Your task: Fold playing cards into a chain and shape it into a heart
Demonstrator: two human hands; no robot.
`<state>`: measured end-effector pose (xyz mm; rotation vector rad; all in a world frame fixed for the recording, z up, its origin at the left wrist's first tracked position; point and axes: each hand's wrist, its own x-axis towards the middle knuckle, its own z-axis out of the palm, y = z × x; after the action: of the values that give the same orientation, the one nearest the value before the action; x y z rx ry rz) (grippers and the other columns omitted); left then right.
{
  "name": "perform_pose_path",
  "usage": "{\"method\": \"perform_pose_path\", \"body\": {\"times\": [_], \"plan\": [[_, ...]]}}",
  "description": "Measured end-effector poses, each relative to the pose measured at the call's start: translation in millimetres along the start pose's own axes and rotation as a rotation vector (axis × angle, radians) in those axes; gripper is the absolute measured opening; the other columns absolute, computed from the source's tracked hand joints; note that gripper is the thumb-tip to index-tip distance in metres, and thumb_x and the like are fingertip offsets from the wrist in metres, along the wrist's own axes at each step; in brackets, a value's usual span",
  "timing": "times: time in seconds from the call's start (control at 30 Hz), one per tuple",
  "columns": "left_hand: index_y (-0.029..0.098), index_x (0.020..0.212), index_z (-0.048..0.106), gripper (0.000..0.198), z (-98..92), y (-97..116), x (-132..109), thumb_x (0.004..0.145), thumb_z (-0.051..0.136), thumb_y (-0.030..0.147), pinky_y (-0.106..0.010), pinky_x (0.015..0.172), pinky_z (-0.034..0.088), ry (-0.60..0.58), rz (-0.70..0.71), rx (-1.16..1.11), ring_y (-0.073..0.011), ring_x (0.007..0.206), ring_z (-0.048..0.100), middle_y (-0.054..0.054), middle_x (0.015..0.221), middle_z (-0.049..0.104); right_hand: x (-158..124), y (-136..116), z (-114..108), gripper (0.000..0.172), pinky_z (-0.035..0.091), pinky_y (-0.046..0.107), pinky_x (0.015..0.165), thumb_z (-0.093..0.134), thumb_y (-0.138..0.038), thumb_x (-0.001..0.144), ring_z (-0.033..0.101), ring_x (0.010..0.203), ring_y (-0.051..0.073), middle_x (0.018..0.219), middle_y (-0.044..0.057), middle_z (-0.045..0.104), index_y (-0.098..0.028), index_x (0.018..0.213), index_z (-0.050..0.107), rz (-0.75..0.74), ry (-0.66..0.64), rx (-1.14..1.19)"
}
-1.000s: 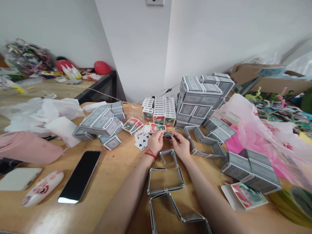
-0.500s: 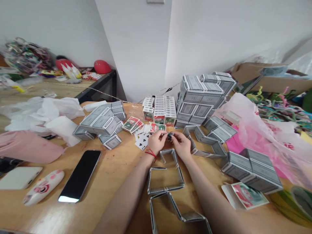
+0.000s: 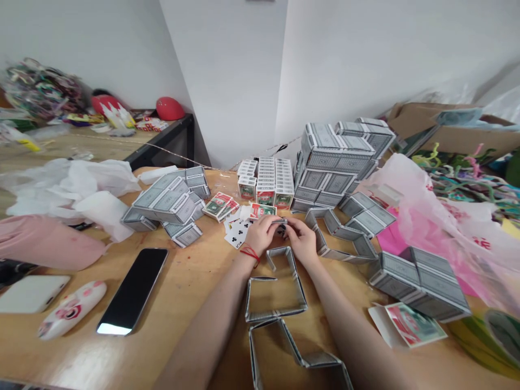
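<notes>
Left hand [image 3: 259, 239] and right hand [image 3: 302, 242], extended forward, close together: both pinch one small grey card [image 3: 279, 221], long axis roughly left to right.

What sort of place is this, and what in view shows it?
Probably a craft workspace: grey card structures stand on a wooden table near packs of cards, with colourful strands heaped at the right.
</notes>
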<state>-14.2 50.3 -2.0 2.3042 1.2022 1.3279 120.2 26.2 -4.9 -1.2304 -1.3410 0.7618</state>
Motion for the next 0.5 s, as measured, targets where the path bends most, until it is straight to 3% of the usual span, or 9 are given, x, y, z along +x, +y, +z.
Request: {"method": "perform_pose_path", "body": {"times": [0.33, 0.5], "plan": [[0.019, 0.091, 0.058, 0.018, -2.6, -0.4, 0.6, 0.083, 0.041, 0.02, -0.027, 0.08, 0.047, 0.087, -0.038, -0.066, -0.0119, 0.086, 0.058, -0.003, 0.09, 0.063, 1.9, 4.8, 1.4, 0.032, 0.051, 0.03, 0.06, 0.05, -0.032, 0.072, 0.058, 0.057, 0.013, 0.089, 0.006, 0.063, -0.017, 0.1, 0.055, 0.068, -0.111, 0.154], [0.019, 0.092, 0.057, 0.016, 1.1, 0.9, 0.3, 0.081, 0.045, 0.022, -0.027, 0.08, 0.047, 0.029, -0.016, -0.123, -0.0128, 0.088, 0.058, -0.004, 0.091, 0.063, 3.4, 7.4, 0.8, 0.023, 0.048, 0.026, 0.051, 0.051, -0.033, 0.072, 0.054, 0.047, 0.013, 0.057, 0.0, 0.058, -0.016, 0.087, 0.058, 0.111, 0.009, 0.098]]}}
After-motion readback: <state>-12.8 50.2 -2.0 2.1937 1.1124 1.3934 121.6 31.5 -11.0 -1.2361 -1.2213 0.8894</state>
